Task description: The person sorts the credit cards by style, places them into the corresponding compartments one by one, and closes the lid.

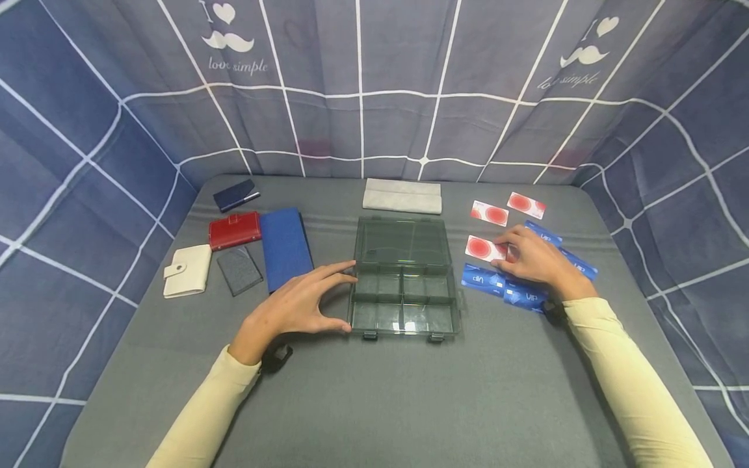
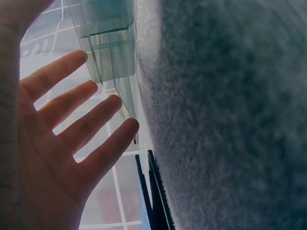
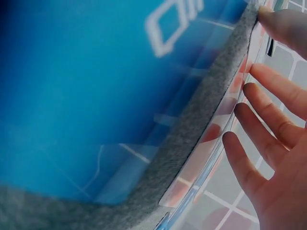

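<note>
In the head view a red-and-white card (image 1: 480, 248) lies on the grey table, partly covered at its right end by my right hand (image 1: 535, 257). My thumb and fingertips touch that end; in the right wrist view the fingers (image 3: 261, 124) are fairly straight and spread. Blue VIP cards (image 1: 483, 279) lie around and below this hand. A transparent green divided box (image 1: 404, 318) stands at the centre with its lid (image 1: 402, 240) folded back. My left hand (image 1: 298, 302) is at the box's left side, fingers spread, fingertips and thumb close to its wall.
Two more red-and-white cards (image 1: 490, 213) lie beyond my right hand. A folded pale cloth-like case (image 1: 402, 196) lies behind the box. At left are a blue folder (image 1: 285, 247), red wallet (image 1: 235, 230), white wallet (image 1: 187, 271), grey card sleeve (image 1: 240, 270) and dark-blue holder (image 1: 234, 195).
</note>
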{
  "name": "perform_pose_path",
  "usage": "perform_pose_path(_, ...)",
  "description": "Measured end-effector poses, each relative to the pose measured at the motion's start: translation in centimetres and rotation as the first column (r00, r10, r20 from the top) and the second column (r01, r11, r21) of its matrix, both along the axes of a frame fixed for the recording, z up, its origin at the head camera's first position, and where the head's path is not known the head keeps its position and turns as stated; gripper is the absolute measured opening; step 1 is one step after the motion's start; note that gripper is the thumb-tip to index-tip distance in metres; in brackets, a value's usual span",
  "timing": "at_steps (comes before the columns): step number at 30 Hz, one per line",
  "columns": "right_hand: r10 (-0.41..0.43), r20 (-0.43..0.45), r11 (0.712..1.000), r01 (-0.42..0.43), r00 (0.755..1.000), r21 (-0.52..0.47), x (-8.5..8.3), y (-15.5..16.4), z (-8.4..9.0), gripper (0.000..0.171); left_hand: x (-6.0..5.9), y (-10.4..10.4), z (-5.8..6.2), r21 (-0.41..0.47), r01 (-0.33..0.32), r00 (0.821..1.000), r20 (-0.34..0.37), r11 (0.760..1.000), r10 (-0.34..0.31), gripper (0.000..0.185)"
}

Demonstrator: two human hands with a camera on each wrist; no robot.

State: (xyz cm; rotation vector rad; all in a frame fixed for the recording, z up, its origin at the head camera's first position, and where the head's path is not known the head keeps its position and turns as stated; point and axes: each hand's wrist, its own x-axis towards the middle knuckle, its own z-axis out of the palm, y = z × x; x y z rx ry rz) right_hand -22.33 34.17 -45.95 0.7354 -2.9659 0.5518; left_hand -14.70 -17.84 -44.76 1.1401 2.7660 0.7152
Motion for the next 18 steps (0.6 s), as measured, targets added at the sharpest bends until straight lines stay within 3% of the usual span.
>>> perform_pose_path(12, -0.086, 0.080, 0.995, 0.081, 0.993, 0.060, -0.68, -0.45, 0.36, 0.049, 0.05, -0.21, -0.29, -0.016, 0.000, 1.000, -0.006, 1.000, 0.000, 0.089)
perform_pose_path(18, -0.074, 0.072, 0.996, 0.071, 0.995, 0.048, -0.69, -0.26, 0.40, 0.050, 0.08, -0.33, -0.14, -0.023, -0.008, 1.000, -0.002, 1.000, 0.008, 0.089)
